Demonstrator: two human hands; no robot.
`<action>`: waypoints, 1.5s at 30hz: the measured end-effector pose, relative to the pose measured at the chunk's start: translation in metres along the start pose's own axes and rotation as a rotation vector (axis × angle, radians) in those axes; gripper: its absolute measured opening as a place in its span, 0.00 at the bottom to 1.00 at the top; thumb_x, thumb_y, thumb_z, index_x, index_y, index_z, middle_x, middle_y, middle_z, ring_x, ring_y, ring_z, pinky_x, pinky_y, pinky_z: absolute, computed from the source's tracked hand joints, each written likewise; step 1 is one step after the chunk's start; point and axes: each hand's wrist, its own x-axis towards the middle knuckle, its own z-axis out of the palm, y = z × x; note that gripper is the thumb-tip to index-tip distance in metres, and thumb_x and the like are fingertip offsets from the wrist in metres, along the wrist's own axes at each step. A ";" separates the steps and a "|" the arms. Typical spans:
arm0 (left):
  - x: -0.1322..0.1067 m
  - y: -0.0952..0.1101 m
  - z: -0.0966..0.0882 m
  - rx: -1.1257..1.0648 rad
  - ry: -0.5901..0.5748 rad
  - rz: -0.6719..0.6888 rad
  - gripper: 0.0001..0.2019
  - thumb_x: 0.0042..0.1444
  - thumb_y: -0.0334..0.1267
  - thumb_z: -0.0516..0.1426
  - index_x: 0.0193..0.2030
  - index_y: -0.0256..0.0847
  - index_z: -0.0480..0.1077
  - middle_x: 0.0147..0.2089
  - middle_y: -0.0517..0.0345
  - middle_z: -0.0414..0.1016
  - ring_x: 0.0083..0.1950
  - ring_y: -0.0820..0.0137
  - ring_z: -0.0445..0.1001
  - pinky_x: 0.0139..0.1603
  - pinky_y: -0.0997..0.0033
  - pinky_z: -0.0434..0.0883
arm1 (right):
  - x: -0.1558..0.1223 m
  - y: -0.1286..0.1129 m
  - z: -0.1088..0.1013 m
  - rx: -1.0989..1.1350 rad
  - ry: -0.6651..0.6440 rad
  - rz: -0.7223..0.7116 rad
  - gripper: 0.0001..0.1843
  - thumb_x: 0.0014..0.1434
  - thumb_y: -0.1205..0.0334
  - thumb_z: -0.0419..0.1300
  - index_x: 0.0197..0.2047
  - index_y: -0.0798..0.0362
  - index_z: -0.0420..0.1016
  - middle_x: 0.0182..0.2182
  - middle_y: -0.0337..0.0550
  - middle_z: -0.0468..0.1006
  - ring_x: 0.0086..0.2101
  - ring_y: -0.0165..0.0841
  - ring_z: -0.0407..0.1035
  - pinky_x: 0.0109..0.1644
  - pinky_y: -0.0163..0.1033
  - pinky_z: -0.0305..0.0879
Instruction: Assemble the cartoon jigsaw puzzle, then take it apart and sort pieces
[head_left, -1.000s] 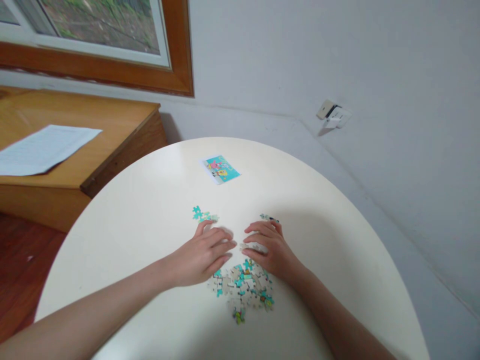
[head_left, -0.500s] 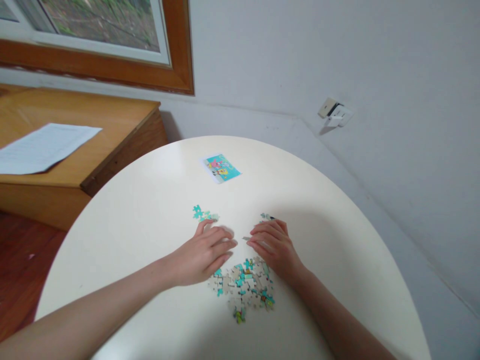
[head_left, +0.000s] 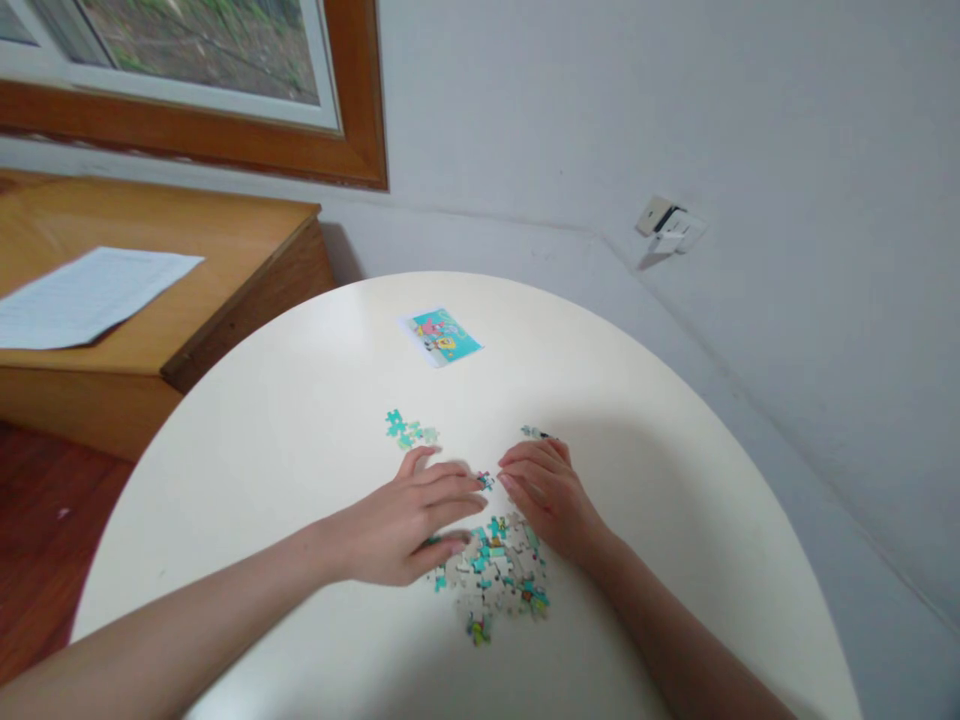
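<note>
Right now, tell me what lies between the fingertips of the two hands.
In the head view, one small teal puzzle piece lies on the table between the left hand and the right hand.

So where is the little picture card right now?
In the head view the picture card lies flat on the far side of the round table, just beyond and slightly right of the small teal piece cluster.

The left hand (head_left: 405,520) and right hand (head_left: 551,495) touch a puzzle piece (head_left: 486,481) beside the loose pile (head_left: 495,575).
</note>
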 end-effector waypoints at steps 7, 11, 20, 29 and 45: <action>0.000 -0.004 0.006 0.071 0.052 -0.043 0.17 0.65 0.39 0.49 0.59 0.40 0.62 0.57 0.45 0.69 0.60 0.59 0.63 0.64 0.49 0.48 | -0.001 -0.005 -0.007 0.080 -0.140 -0.057 0.09 0.61 0.67 0.52 0.39 0.49 0.73 0.38 0.39 0.81 0.45 0.35 0.70 0.53 0.47 0.52; 0.000 -0.006 0.006 0.066 0.103 -0.059 0.15 0.65 0.35 0.47 0.55 0.40 0.65 0.53 0.46 0.71 0.58 0.61 0.65 0.63 0.50 0.50 | -0.002 -0.005 -0.005 0.067 -0.204 -0.078 0.10 0.62 0.67 0.52 0.40 0.48 0.74 0.41 0.39 0.81 0.48 0.35 0.69 0.56 0.48 0.49; 0.001 -0.009 0.003 0.064 0.154 -0.102 0.13 0.63 0.31 0.45 0.41 0.37 0.71 0.40 0.52 0.75 0.42 0.67 0.70 0.53 0.58 0.59 | -0.004 -0.003 -0.001 -0.006 -0.232 -0.057 0.08 0.61 0.62 0.56 0.41 0.47 0.76 0.44 0.41 0.80 0.50 0.37 0.68 0.58 0.48 0.49; 0.002 -0.012 -0.001 -0.048 0.140 -0.128 0.10 0.60 0.31 0.47 0.36 0.38 0.70 0.34 0.55 0.73 0.38 0.67 0.69 0.44 0.63 0.62 | -0.004 0.001 0.006 -0.124 -0.082 0.013 0.08 0.61 0.66 0.55 0.37 0.48 0.76 0.41 0.41 0.79 0.46 0.34 0.69 0.54 0.45 0.51; 0.003 -0.012 0.000 -0.057 0.111 -0.094 0.11 0.61 0.30 0.47 0.35 0.37 0.70 0.32 0.54 0.72 0.37 0.68 0.68 0.44 0.63 0.63 | -0.002 0.000 -0.008 0.067 -0.282 0.057 0.19 0.48 0.66 0.61 0.46 0.47 0.74 0.52 0.46 0.71 0.54 0.41 0.62 0.57 0.50 0.51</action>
